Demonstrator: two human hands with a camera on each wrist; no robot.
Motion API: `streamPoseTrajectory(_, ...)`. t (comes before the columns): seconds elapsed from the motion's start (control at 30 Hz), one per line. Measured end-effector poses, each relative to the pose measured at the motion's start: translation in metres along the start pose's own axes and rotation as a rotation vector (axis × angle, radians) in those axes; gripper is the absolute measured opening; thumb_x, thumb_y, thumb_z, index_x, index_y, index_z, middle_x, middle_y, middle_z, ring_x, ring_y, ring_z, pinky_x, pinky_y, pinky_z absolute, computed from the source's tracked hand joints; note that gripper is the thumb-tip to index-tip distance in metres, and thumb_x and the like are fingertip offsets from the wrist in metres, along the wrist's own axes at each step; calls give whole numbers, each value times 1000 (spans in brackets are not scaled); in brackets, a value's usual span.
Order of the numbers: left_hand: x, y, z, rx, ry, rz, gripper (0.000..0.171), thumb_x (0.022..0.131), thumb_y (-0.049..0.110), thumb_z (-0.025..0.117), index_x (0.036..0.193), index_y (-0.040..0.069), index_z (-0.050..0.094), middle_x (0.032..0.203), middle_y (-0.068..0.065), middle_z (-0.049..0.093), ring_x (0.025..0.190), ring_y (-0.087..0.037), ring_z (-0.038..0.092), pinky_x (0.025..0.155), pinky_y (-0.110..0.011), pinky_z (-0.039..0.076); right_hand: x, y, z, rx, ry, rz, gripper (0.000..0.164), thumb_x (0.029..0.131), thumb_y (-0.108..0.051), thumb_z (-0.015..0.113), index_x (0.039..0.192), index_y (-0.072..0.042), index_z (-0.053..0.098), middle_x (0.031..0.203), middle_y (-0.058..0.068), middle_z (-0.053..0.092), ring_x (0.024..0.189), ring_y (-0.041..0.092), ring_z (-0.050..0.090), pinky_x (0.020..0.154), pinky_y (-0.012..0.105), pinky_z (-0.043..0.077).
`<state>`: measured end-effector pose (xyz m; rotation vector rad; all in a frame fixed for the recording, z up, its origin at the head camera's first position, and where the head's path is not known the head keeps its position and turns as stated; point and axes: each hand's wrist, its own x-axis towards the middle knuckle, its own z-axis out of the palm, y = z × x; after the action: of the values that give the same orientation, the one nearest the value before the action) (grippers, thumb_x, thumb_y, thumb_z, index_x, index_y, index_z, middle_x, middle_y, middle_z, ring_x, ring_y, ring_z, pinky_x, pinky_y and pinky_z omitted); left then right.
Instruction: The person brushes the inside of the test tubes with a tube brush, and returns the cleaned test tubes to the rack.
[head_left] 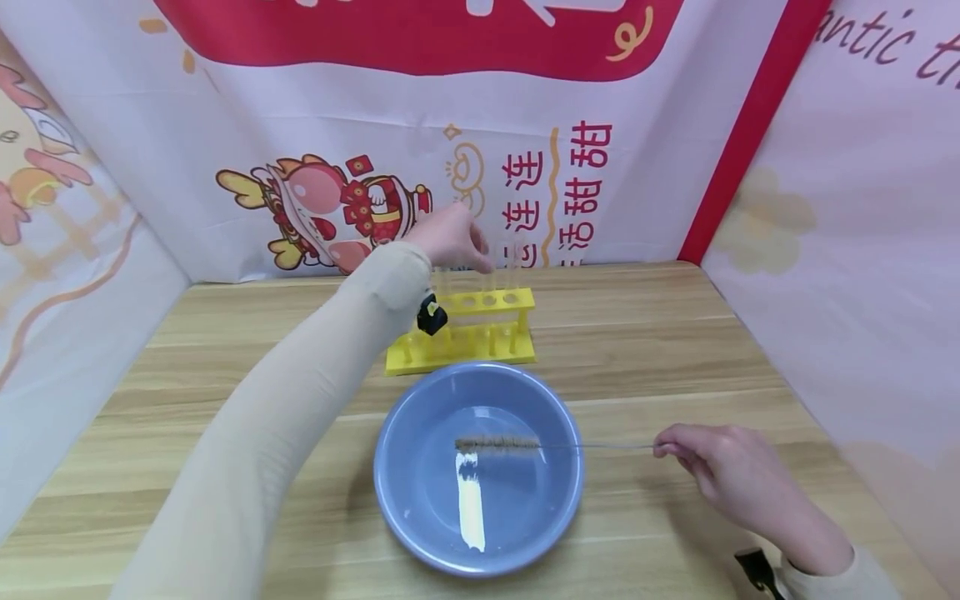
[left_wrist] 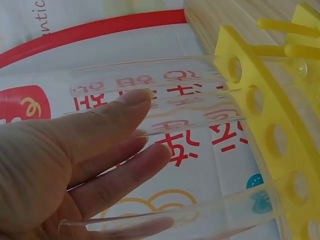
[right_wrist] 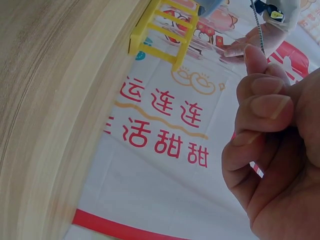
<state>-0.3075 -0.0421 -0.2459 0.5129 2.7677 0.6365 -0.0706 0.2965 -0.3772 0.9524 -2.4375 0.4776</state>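
Tubes (left_wrist: 225, 212) in rack (left_wrist: 275, 102); basin (head_left: 517, 517) frt; banner (head_left: 660, 167) bhnd

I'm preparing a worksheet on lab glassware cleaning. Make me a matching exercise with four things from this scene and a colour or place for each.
1. Brush
2. Basin
3. Rack
4. Test tubes

A. Yellow
B. Clear, standing upright
C. Blue and round
D. Pinched by the right hand

Pairs: 1-D, 2-C, 3-A, 4-B
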Motion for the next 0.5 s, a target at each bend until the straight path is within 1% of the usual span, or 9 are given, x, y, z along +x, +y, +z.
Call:
streamPoseTrajectory(0.07, 2, 0, 0, 8, -9, 8, 27, 82, 34, 82, 104, 20, 74, 102, 5, 68, 105, -19, 58, 116, -55, 19, 0, 0, 0, 1, -3, 2, 56, 105, -46, 28, 86, -19, 73, 81, -13, 72, 68, 1, 66, 53, 18, 51)
streamPoseTrajectory(0.13, 4, -1, 0, 23, -12, 19, 26, 82, 34, 82, 103, 21, 75, 101, 6, 69, 109, -20, 57, 117, -60, 5, 0, 0, 0, -1, -4, 4, 55, 105, -47, 29, 86, -19, 73, 81, -13, 72, 68, 1, 66, 53, 18, 50)
streamPoseTrajectory(0.17, 5, -1, 0, 29, -12, 23, 25, 82, 35, 82, 102, 22, 75, 101, 7, 70, 111, -20, 57, 117, -61, 2, 0, -1, 0, -3, -4, 4, 55, 105, -47, 29, 86, -20, 73, 81, -13, 72, 68, 1, 66, 52, 18, 50)
streamPoseTrajectory(0.2, 6, -1, 0, 35, -9, 30, 24, 82, 35, 82, 102, 22, 76, 101, 7, 70, 112, -20, 56, 117, -61, 3, 1, -1, 0, -5, -5, 4, 55, 105, -46, 29, 86, -20, 73, 81, -13, 72, 68, 1, 66, 52, 19, 51)
streamPoseTrajectory(0.27, 6, -2, 0, 22, -6, 42, 21, 84, 34, 81, 100, 21, 76, 100, 6, 71, 109, -20, 58, 115, -56, 20, 1, -1, 0, -4, -7, 5, 55, 105, -46, 28, 86, -20, 72, 81, -13, 72, 68, 1, 66, 53, 19, 51)
streamPoseTrajectory(0.33, 6, -1, 0, -6, 2, 52, 18, 86, 33, 79, 97, 20, 76, 99, 4, 71, 104, -20, 60, 107, -49, 37, 1, -1, 0, -1, -9, 7, 55, 106, -46, 27, 85, -20, 72, 81, -14, 72, 69, 1, 66, 53, 18, 51)
streamPoseTrajectory(0.37, 5, -1, 0, -26, 9, 59, 16, 87, 32, 78, 96, 20, 75, 98, 3, 71, 100, -19, 61, 100, -44, 44, 1, -1, 0, 0, -10, 7, 56, 106, -46, 27, 85, -20, 72, 81, -14, 72, 69, 1, 66, 53, 18, 51)
streamPoseTrajectory(0.43, 3, 0, -1, -80, 35, 73, 13, 88, 29, 76, 94, 18, 75, 96, 2, 71, 94, -19, 63, 85, -36, 51, 2, -1, 0, 5, -13, 8, 57, 106, -46, 26, 86, -20, 72, 82, -13, 72, 69, 2, 66, 53, 18, 51)
streamPoseTrajectory(0.5, 0, 1, -5, -124, 76, 86, 12, 89, 28, 75, 94, 18, 75, 95, 2, 71, 92, -17, 63, 82, -33, 52, 3, -2, 0, 4, -15, 9, 57, 106, -46, 26, 86, -20, 72, 82, -13, 72, 69, 2, 66, 53, 18, 50)
